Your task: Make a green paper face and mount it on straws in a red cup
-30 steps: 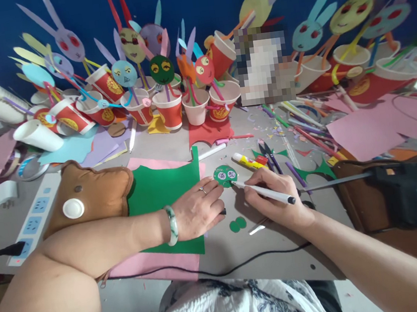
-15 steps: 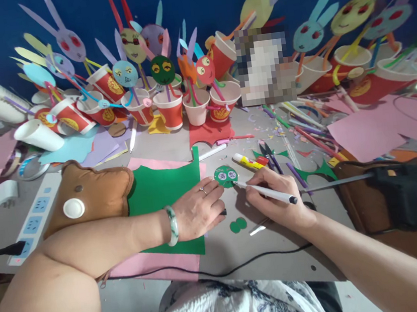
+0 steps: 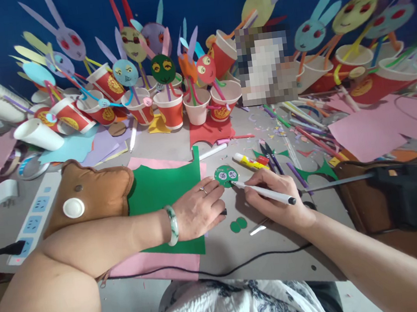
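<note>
A green paper disc (image 3: pixel 227 176) with two pale drawn eyes lies flat on the table between my hands. My right hand (image 3: pixel 272 193) grips a white marker (image 3: pixel 270 193) with a black end, its tip at the lower edge of the disc. My left hand (image 3: pixel 200 207), wearing a ring and a jade bangle, steadies the disc's left edge with its fingertips. From its curled lower fingers pokes a small black piece, seemingly a marker cap (image 3: pixel 223 212). Two small green circles (image 3: pixel 238 224) lie just below. Under my left wrist is a green paper sheet (image 3: pixel 160 192).
Paper cups (image 3: pixel 170 111) with rabbit-faced figures line the back. A brown cushion (image 3: pixel 94 190) and power strip (image 3: pixel 34 220) are left. A glue gun (image 3: pixel 399 193) lies right. A yellow glue stick (image 3: pixel 249 161) is above my right hand; a black cable (image 3: pixel 223 274) crosses the front edge.
The marker tip has shifted very slightly to the left along the disc's lower edge, where a dark mark shows. My left hand stays in place.
</note>
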### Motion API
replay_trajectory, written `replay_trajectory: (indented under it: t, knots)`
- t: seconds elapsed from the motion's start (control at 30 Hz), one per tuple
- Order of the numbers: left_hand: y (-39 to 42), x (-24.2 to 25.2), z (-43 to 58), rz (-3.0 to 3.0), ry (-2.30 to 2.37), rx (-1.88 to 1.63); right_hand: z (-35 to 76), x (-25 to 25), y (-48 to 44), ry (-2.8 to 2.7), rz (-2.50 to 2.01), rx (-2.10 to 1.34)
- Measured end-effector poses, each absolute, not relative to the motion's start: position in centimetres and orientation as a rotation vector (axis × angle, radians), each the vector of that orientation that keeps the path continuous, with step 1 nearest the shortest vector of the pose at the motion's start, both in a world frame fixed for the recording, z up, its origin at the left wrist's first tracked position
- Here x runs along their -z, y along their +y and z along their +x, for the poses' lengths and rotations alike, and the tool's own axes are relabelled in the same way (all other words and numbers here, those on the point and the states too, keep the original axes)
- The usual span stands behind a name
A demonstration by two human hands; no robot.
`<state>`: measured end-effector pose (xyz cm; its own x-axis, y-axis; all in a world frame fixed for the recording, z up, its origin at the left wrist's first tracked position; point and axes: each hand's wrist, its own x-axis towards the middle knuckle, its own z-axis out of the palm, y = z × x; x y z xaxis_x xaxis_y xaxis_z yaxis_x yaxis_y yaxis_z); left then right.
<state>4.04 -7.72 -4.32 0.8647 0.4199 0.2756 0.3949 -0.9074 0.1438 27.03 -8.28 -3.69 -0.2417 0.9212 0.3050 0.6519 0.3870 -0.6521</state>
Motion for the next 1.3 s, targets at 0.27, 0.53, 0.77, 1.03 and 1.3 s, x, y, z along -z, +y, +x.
replay_trajectory:
  t: [0.27,0.53,0.77,1.03,1.3]
  knots:
    - [-7.66,4.41,3.97,2.936,0.626,-0.456,27.1,3.64,-8.53,-2.053,-1.308,-0.55]
    - [-7.71,4.38,3.97,2.952,0.641,-0.456,26.97,3.98,-8.5,-2.015,-1.311,-0.532]
    - [-7.7,4.38,3.96,2.974,0.645,-0.46,26.99,3.99,-8.5,-2.005,-1.346,-0.563]
    - [-7.71,4.43,3.96,2.965,0.641,-0.472,26.95,3.89,-8.31,-2.009,-1.27,-0.571]
    - [-7.67,4.34,4.02,2.982,0.636,-0.481,27.01,3.91,-8.29,-1.994,-1.298,-0.495]
